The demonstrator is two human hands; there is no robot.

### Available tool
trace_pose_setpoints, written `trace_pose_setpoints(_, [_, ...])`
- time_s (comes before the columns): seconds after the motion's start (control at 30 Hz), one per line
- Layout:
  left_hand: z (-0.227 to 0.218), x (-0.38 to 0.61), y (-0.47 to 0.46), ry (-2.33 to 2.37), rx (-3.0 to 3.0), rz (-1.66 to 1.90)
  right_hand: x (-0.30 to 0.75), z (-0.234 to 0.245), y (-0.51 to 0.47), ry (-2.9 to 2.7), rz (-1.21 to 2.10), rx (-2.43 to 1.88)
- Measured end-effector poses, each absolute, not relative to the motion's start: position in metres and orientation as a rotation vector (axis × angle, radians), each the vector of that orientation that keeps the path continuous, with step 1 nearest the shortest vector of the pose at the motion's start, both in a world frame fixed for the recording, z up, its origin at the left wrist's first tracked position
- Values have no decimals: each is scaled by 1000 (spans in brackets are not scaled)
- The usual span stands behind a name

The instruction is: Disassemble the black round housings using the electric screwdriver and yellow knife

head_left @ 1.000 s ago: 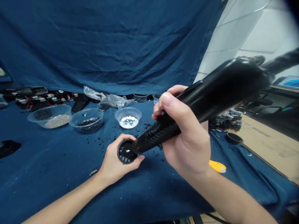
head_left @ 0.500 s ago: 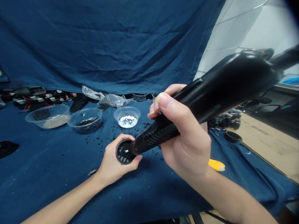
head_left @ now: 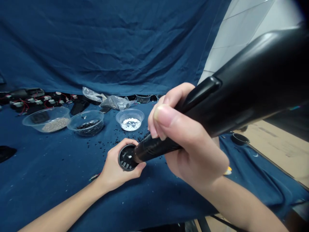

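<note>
The left hand (head_left: 113,168), reaching in from the lower left, is cupping a round black slotted cap (head_left: 126,157) with curled fingers, while the right hand (head_left: 195,145) is clenching a glossy black plastic hair dryer (head_left: 251,83), its narrow ribbed end pressing into the cap at lower centre. Black pellets (head_left: 120,135) are lying scattered on the creased blue cloth (head_left: 60,190) just above the hands, and beyond them a clear plastic bowl (head_left: 129,111) is holding white flakes.
</note>
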State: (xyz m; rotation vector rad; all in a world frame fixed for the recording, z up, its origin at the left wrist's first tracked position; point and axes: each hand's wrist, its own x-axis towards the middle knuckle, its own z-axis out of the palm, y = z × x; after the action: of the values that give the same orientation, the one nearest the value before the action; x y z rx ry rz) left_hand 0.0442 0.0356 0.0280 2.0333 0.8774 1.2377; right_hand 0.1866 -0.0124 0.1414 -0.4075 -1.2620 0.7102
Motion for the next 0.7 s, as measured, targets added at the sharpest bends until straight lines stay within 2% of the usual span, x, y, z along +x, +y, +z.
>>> trace_pose_setpoints(0.43, [27, 45, 39, 852, 2065, 1273, 188, 143, -10, -1170, 776, -451])
trace_pose_setpoints(0.7, [29, 43, 36, 914, 1995, 1146, 197, 155, -15, -1359, 933, -409])
